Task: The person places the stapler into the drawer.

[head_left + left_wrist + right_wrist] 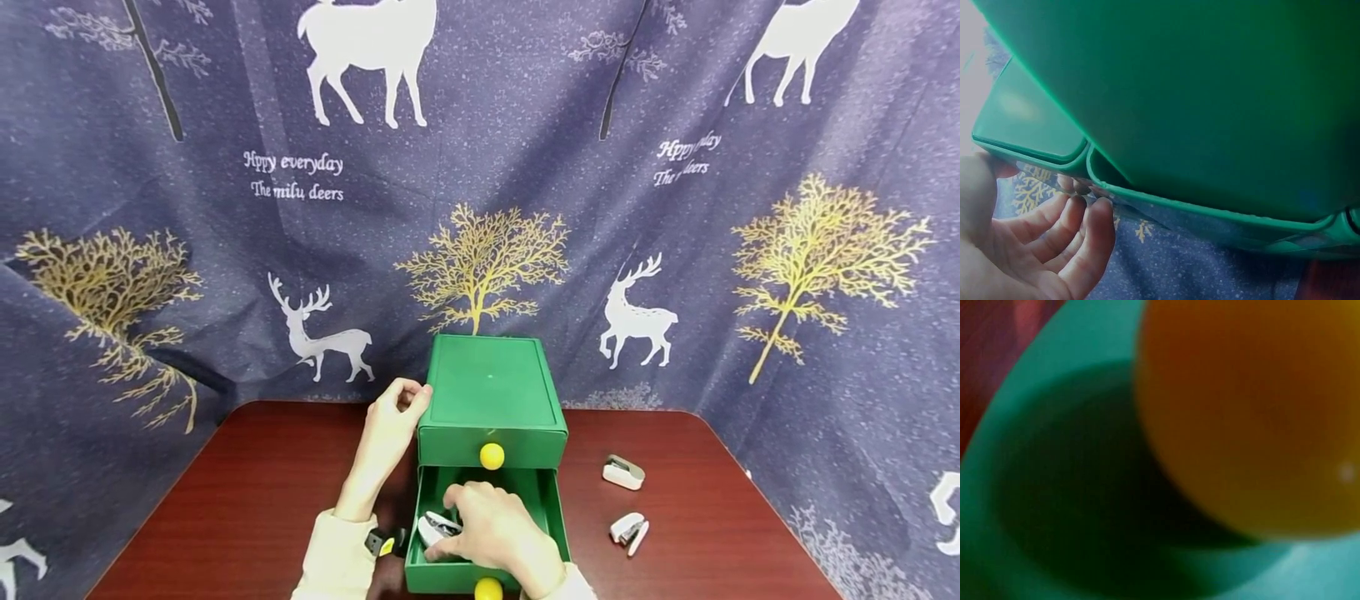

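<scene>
We note: right hand partly hides a white stapler; lower yellow knob blurred, right-wrist view; cropped, head view.

This is looking like a curtained-off workspace: dark-blue cloth printed with white deer is hanging around a reddish-brown wooden desk.

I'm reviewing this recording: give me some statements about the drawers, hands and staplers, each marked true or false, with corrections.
1. The lower drawer is pulled open. True.
2. The right hand is in the lower drawer, by a white stapler. True.
3. The left hand is also in the lower drawer. False: the left hand is at the green cabinet's left side.
4. Two staplers lie on the table. True.
5. Both knobs are red. False: the knobs are yellow.
</scene>
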The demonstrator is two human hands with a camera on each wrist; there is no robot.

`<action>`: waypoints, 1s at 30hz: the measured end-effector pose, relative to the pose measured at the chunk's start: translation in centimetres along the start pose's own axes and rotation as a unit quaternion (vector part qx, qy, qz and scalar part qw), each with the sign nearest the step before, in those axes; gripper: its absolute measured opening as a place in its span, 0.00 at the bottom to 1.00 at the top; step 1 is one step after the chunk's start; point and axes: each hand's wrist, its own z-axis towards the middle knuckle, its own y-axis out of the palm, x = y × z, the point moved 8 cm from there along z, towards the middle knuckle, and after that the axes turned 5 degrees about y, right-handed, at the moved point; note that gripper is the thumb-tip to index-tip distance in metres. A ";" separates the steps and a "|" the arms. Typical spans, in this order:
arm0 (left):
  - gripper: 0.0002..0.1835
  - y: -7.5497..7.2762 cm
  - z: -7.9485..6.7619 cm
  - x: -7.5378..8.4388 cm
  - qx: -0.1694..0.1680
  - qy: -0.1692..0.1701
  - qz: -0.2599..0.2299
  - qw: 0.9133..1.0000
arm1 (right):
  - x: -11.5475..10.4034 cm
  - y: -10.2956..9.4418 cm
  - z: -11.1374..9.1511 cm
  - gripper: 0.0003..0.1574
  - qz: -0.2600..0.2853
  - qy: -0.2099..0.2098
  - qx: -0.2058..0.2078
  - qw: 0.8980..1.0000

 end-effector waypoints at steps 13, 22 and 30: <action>0.14 0.0 0.0 0.4 0.002 0.002 0.001 1.000 | 1.4 -2.6 -2.4 0.38 0.078 -0.024 0.045 0.996; 0.12 0.0 0.1 0.1 0.006 0.007 0.012 1.000 | 2.3 -5.4 -5.5 0.27 0.079 -0.088 0.115 0.986; 0.12 0.1 0.1 0.0 0.007 0.008 0.012 1.000 | 4.3 -7.4 -7.1 0.23 0.069 -0.077 0.147 0.984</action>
